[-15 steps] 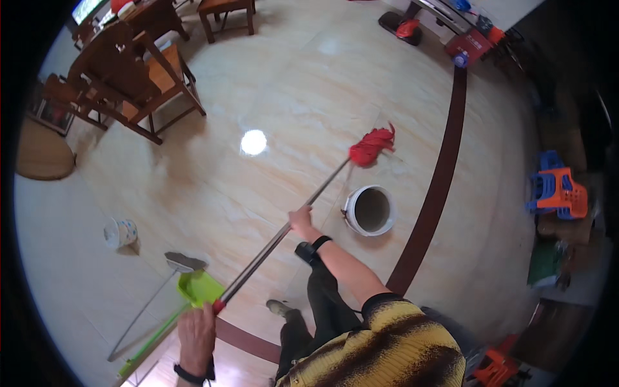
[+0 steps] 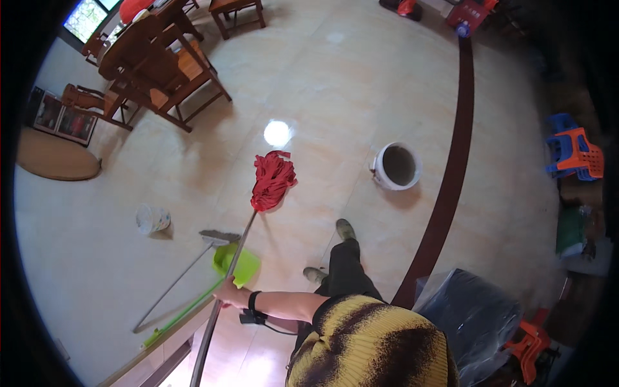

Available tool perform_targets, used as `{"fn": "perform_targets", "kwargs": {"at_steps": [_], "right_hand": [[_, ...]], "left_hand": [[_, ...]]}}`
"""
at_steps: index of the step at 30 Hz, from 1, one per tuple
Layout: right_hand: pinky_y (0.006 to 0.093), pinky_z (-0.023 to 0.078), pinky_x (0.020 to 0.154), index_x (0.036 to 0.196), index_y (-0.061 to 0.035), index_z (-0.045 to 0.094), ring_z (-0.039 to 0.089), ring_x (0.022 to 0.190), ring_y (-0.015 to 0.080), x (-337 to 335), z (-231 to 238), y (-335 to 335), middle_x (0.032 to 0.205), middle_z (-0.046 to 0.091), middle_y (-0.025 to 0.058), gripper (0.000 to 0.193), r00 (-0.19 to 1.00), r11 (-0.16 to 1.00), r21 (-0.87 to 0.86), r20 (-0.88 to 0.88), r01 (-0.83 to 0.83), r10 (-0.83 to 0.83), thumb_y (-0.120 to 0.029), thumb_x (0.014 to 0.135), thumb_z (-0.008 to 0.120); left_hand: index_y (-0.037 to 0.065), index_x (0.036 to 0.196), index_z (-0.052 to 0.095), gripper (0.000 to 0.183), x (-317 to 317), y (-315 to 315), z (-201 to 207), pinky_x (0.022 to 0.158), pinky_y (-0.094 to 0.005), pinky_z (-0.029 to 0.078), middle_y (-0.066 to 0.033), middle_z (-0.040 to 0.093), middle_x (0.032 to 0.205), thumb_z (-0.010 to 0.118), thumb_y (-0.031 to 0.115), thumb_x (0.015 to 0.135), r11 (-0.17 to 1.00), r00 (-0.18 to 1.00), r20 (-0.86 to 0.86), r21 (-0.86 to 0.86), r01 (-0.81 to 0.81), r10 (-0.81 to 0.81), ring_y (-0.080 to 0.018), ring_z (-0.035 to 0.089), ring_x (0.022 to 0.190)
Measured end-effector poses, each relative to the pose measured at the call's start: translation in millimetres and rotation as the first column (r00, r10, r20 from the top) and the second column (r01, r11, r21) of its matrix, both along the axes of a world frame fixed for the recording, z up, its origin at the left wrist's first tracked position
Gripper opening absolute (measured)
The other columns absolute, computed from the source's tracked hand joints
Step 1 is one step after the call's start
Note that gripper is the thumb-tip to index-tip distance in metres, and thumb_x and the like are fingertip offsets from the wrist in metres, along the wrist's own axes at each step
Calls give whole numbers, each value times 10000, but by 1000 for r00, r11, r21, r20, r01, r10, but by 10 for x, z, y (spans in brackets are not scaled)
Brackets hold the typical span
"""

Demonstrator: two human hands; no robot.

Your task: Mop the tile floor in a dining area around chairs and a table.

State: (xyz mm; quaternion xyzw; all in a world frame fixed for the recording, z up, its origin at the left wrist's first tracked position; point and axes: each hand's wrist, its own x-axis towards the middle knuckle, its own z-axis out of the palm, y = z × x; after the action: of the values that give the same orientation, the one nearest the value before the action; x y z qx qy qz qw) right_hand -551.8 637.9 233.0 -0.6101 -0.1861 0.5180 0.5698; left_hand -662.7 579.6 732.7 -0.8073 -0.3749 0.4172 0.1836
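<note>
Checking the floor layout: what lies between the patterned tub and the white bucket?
In the head view, the red mop head, with floor on either side.

Right of the wooden armchair (image 2: pixel 151 64), a red box (image 2: pixel 467 15) is seen and, farther right, orange and blue plastic stools (image 2: pixel 574 151) are stacked; left of the armchair, a brown oval board (image 2: pixel 58 155) is seen.

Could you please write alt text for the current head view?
Seen from above, a person's right hand grips a long-handled red mop against a pale floor. A white bucket stands to the right, with a broom and green dustpan at lower left and wooden chairs at upper left.
</note>
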Motion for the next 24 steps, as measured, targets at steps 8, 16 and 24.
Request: {"fn": "perform_targets", "kwargs": {"at_steps": [8, 16, 24], "right_hand": [[332, 441, 452, 603, 9, 458, 529, 500, 231, 665, 586, -54, 554, 494, 120, 116, 35, 836, -201, -967, 511, -254, 33, 716, 466], [307, 453, 541, 629, 14, 516, 536, 579, 192, 1571, 508, -1316, 609, 528, 116, 115, 0, 573, -211, -939, 792, -345, 10, 738, 479], [389, 500, 598, 689, 31, 450, 561, 611, 262, 1995, -249, -3269, 652, 518, 146, 39, -121, 328, -408, -763, 852, -635, 17, 713, 478]], "left_hand": [[224, 854, 605, 100, 903, -175, 328, 471, -328, 409, -20, 519, 621, 530, 271, 807, 809, 782, 209, 154, 567, -587, -194, 520, 570], [175, 818, 565, 60, 1666, 783, 197, 504, -312, 434, -50, 579, 708, 517, 185, 783, 508, 485, 244, 37, 861, -840, -214, 558, 620], [75, 693, 464, 127, 2693, -90, -967, 532, -360, 342, -58, 445, 566, 546, 133, 615, 571, 570, 483, -162, 805, -665, -246, 477, 550]]}}
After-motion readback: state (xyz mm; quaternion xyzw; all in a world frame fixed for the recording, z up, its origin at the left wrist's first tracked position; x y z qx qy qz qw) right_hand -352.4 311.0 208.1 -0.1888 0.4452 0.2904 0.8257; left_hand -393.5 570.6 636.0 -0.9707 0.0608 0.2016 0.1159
